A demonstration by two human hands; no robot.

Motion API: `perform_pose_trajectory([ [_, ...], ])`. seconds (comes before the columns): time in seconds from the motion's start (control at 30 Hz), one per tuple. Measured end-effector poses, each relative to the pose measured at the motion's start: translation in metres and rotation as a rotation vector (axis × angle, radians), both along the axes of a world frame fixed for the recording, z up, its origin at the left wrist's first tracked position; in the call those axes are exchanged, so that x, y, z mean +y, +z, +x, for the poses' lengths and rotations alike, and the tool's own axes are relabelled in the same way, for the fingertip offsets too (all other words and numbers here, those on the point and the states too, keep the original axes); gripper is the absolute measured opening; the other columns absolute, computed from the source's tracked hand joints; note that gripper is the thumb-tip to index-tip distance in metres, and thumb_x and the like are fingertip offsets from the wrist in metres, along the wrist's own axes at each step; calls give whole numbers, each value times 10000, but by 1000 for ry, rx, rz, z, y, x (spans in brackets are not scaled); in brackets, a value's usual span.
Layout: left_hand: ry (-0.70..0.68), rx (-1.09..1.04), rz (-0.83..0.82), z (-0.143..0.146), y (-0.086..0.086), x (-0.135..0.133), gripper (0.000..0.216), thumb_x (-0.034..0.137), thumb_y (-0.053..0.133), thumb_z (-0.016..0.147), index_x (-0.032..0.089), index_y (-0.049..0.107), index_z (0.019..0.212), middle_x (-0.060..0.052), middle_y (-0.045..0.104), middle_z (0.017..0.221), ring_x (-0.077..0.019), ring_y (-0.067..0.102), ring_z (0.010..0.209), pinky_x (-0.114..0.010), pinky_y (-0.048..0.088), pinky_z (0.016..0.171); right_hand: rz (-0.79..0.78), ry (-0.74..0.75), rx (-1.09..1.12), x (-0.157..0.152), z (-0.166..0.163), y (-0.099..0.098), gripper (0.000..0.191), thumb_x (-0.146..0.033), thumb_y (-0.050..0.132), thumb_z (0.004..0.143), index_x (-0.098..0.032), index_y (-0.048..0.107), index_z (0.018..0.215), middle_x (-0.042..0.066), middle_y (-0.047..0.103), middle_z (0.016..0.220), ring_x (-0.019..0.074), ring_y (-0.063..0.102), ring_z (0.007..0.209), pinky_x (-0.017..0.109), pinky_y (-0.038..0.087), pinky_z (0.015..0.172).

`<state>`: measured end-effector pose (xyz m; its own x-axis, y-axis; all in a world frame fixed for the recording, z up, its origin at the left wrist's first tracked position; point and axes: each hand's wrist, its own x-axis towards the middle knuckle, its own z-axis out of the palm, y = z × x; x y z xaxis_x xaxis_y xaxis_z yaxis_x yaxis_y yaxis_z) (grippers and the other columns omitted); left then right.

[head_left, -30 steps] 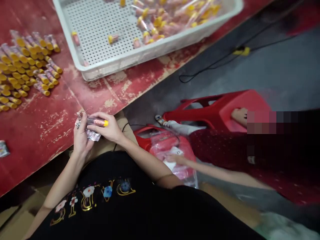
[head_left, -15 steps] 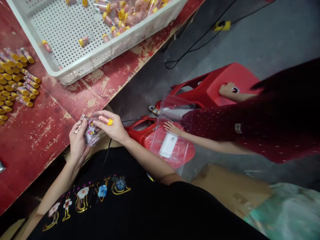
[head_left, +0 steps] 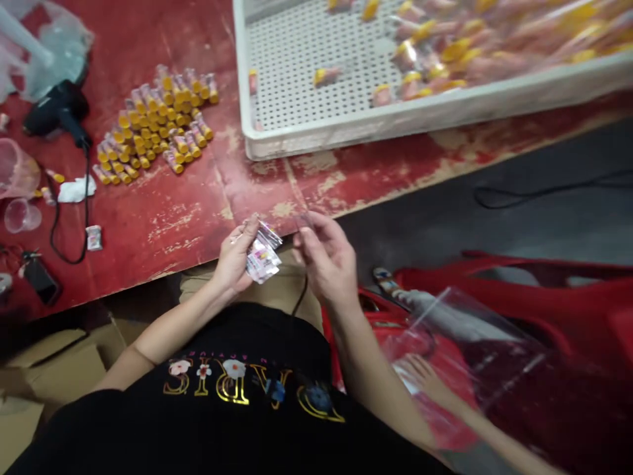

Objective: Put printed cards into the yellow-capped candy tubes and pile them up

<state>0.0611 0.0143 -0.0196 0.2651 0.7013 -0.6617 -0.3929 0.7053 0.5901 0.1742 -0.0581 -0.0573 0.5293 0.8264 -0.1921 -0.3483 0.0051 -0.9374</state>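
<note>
My left hand [head_left: 233,258] is closed on a small stack of printed plastic sleeves [head_left: 264,254], held just off the near edge of the worn red table [head_left: 198,204]. My right hand [head_left: 325,258] is right beside it, with its fingers curled in a pinch near the sleeves. What they pinch is blurred and looks like something clear. A pile of small tubes with yellow caps [head_left: 154,126] lies on the table to the far left. A white perforated tray [head_left: 395,122] at the back holds many more such tubes.
A black heat gun [head_left: 58,109] with its cable lies at the left, by clear cups [head_left: 20,214]. At lower right another person's hand [head_left: 426,376] touches a clear plastic bag [head_left: 475,343] over a red stool [head_left: 544,297]. A cardboard box [head_left: 54,373] sits below the table.
The view has swung left, so more of the table shows. The yellow-capped tube my right hand held no longer shows. The other person's hand and bag now sit at the lower right.
</note>
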Motion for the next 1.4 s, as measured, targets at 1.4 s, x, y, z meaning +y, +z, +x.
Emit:
perform_pose_trajectory([
  [1.4, 179, -53, -13, -23, 1, -2, 321, 321, 874, 733, 137, 631, 835, 27, 655, 725, -78, 613, 613, -240, 506, 731, 132, 341, -507, -33, 11, 48, 300, -174, 621, 945, -312, 768, 1166, 56, 763, 1133, 176, 727, 1041, 297, 609, 848],
])
